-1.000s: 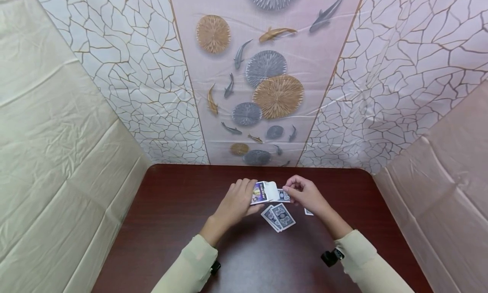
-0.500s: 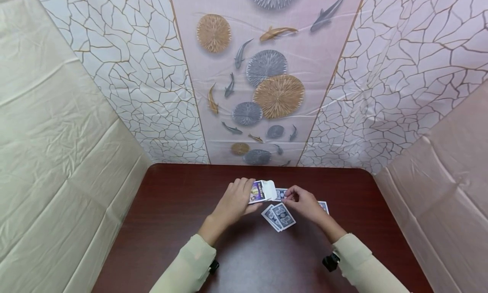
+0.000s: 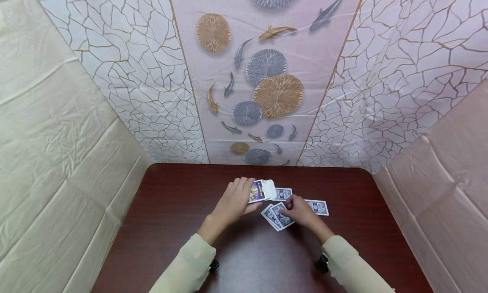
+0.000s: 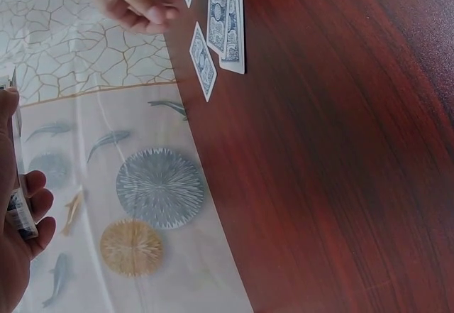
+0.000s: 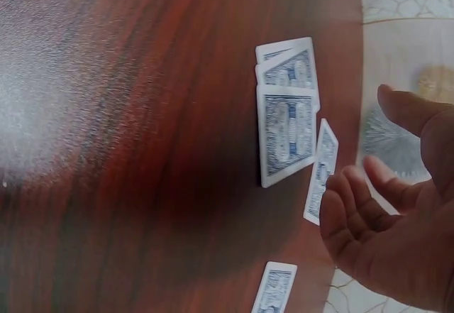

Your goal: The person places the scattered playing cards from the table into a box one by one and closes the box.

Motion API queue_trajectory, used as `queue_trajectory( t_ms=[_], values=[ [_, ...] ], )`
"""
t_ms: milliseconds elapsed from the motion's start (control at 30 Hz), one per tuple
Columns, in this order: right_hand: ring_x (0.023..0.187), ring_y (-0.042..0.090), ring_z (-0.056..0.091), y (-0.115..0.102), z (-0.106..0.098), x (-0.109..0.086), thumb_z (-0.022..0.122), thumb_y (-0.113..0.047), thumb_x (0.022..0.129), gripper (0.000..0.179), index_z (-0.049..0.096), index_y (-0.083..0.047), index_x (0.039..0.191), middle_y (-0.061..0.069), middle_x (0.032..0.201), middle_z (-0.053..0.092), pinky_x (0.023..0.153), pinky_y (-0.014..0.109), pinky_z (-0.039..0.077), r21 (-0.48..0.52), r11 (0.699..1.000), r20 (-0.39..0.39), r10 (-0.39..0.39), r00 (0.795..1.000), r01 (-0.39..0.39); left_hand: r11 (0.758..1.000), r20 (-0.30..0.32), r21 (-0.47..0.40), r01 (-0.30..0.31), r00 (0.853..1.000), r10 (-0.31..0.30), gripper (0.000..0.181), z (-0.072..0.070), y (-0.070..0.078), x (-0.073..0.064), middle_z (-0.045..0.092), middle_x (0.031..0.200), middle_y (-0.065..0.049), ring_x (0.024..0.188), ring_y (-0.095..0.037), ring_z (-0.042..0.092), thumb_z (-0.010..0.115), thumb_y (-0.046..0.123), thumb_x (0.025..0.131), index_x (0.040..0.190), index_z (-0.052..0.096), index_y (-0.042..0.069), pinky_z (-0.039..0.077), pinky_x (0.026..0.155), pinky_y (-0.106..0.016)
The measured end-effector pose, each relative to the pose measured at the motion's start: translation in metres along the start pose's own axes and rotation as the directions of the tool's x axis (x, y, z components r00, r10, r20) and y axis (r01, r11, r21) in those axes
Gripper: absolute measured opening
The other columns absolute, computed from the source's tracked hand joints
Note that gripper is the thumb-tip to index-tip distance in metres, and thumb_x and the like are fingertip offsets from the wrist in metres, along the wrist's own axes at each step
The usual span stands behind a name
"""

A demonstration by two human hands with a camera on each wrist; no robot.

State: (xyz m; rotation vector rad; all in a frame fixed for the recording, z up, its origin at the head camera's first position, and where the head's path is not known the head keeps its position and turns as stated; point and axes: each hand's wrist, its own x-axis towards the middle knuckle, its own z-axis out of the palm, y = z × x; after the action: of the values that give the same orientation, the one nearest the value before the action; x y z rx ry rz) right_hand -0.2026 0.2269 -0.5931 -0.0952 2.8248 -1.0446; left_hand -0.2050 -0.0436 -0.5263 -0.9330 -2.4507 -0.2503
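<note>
My left hand (image 3: 230, 200) grips a small card box (image 3: 257, 191) with a purple picture and its white flap open to the right; in the left wrist view the box (image 4: 20, 213) shows edge-on. My right hand (image 3: 301, 210) hovers over a loose fan of blue-backed playing cards (image 3: 271, 219). The right wrist view shows this hand (image 5: 404, 213) with thumb apart and fingers loosely bent around nothing. Beyond the fan, face down, lies one card (image 3: 283, 194) beside the box's flap. Another card (image 3: 318, 207) lies right of the right hand, which partly covers it.
The dark red-brown wooden table (image 3: 171, 242) carries the cards. Behind its far edge hangs a patterned cloth (image 3: 278, 94) with fish and round leaves. Pale padded cloth walls (image 3: 57, 157) stand at both sides.
My right hand has come nearer to the body, from beside the box's flap to over the fanned cards. The cards behind it show more fully. The left hand and box have hardly moved.
</note>
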Motion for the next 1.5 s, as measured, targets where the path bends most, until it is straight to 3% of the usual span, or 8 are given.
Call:
queue_trajectory(
  t_ms=[167,267,433,633,1067,1233,1500],
  values=[
    [0.075,0.022,0.052,0.005,0.012,0.002,0.089,-0.025,0.078,0.045,0.062,0.004,0.099,0.013,0.086,0.06,0.069,0.036,0.045,-0.054,0.998,-0.014,0.03,0.999,-0.03,1.0,-0.015,-0.003,-0.003,1.0,0.003,0.076,0.0,0.0,0.0,0.062,0.11,-0.011,0.092,-0.025,0.057,0.079,0.053,0.084,0.132,0.056,-0.002,0.049,0.075,-0.037],
    [0.084,0.025,0.054,0.009,0.02,0.003,0.09,-0.031,0.076,0.053,0.062,0.005,0.102,0.016,0.094,0.059,0.075,0.042,0.048,-0.105,0.991,-0.013,0.076,0.997,-0.077,1.0,-0.016,-0.005,-0.004,1.0,0.004,0.076,0.0,0.0,0.0,0.062,0.11,-0.012,0.091,-0.025,0.057,0.08,0.052,0.084,0.132,0.056,-0.002,0.049,0.074,-0.037],
    [0.099,0.035,0.057,0.014,0.03,0.003,0.089,-0.043,0.075,0.07,0.061,0.01,0.112,0.027,0.114,0.056,0.087,0.052,0.051,-0.226,0.964,-0.012,0.14,0.99,-0.14,1.0,0.007,-0.005,0.001,1.0,-0.001,0.077,0.0,0.0,0.0,0.062,0.112,-0.012,0.092,-0.025,0.057,0.077,0.054,0.086,0.134,0.056,-0.002,0.048,0.075,-0.036],
    [0.102,0.042,0.06,0.011,0.033,0.002,0.09,-0.047,0.073,0.088,0.056,0.017,0.122,0.032,0.118,0.054,0.086,0.056,0.053,-0.328,0.927,-0.015,0.185,0.983,-0.18,1.0,0.0,-0.03,0.005,1.0,-0.005,0.078,0.0,0.0,0.001,0.063,0.112,-0.013,0.092,-0.027,0.057,0.082,0.05,0.083,0.133,0.056,-0.004,0.049,0.074,-0.038],
    [0.101,0.042,0.061,0.01,0.032,0.003,0.092,-0.039,0.074,0.084,0.051,0.017,0.12,0.031,0.113,0.058,0.086,0.055,0.053,-0.325,0.923,-0.017,0.214,0.977,-0.208,1.0,-0.011,-0.016,-0.001,1.0,0.0,0.077,0.001,0.001,0.0,0.063,0.111,-0.012,0.091,-0.026,0.057,0.08,0.052,0.083,0.132,0.057,-0.004,0.049,0.073,-0.037],
    [0.092,0.034,0.062,0.012,0.032,0.005,0.092,-0.033,0.075,0.074,0.049,0.012,0.117,0.024,0.105,0.06,0.081,0.051,0.052,-0.282,0.934,-0.004,0.227,0.974,-0.219,1.0,-0.017,-0.008,-0.003,1.0,0.003,0.078,0.001,0.001,0.0,0.063,0.11,-0.012,0.091,-0.026,0.057,0.08,0.052,0.083,0.132,0.057,-0.003,0.049,0.074,-0.037],
    [0.081,0.026,0.055,0.019,0.028,0.003,0.087,-0.01,0.079,0.047,0.049,0.002,0.104,0.013,0.088,0.056,0.078,0.045,0.049,-0.115,0.989,-0.014,0.096,0.995,-0.097,1.0,-0.03,-0.011,-0.002,1.0,0.002,0.079,0.001,0.0,0.0,0.063,0.11,-0.012,0.092,-0.026,0.057,0.082,0.052,0.082,0.132,0.057,-0.003,0.049,0.075,-0.038]
  ],
)
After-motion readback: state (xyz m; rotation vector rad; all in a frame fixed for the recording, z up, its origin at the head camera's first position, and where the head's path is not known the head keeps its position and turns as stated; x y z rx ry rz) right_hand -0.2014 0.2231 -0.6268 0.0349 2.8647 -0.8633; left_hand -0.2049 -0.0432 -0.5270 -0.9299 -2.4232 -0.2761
